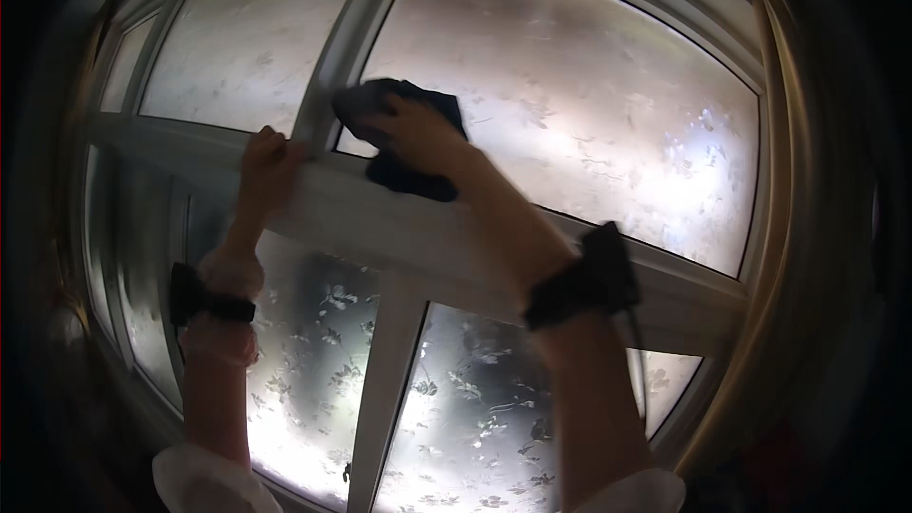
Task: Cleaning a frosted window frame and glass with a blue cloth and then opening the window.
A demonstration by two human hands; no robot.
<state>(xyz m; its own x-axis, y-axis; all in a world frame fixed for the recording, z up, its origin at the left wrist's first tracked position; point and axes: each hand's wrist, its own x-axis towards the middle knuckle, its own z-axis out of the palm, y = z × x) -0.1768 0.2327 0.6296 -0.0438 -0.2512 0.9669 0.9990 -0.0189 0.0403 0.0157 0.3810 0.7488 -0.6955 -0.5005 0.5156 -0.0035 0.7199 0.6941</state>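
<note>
My right hand (423, 140) presses a dark cloth (418, 180) against the lower left corner of the large upper pane (579, 104). The cloth bunches around my fingers and hangs down over the crossbar. To the left, my left hand (268, 171) is raised to the pale window frame (332, 218), its fingers curled at the crossbar just left of the upright post (332, 66). That hand is slightly blurred. Both arms reach upward, with a black band (581, 280) on the right wrist and another black band (214, 299) on the left.
Frosted panes with a leaf pattern fill the window, including a left upper pane (252, 47) and a lower pane (465, 418). A lower post (389, 370) divides the bottom panes. A gold-brown curtain (774, 256) hangs along the right side.
</note>
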